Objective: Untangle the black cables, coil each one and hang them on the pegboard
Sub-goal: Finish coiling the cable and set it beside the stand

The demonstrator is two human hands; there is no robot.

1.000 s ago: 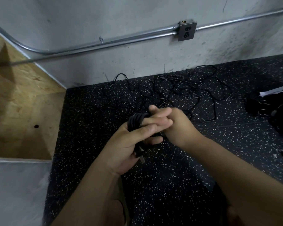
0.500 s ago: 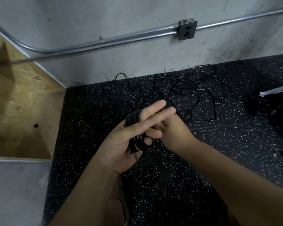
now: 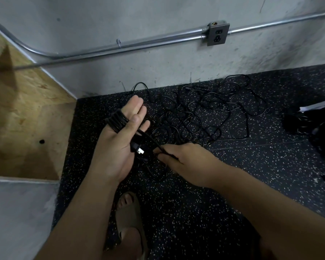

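Head view: left hand (image 3: 118, 149), fingers (image 3: 134, 107) straight, wears a black coil (image 3: 117, 121); right hand (image 3: 186, 160) pinches the cable (image 3: 152, 140) running off it. Tangled cables (image 3: 204, 117) sprawl on the floor (image 3: 195, 212) behind, under a wall outlet (image 3: 217, 33).

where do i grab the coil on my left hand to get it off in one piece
Probably pinch all the wraps of the coil together where they bunch on the left hand, coming from the fingertip side: the fingers are straight, so loops can slide off that way. The right hand is pinching the strand.

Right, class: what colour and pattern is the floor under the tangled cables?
The floor is black with pale speckles; the head view shows it.
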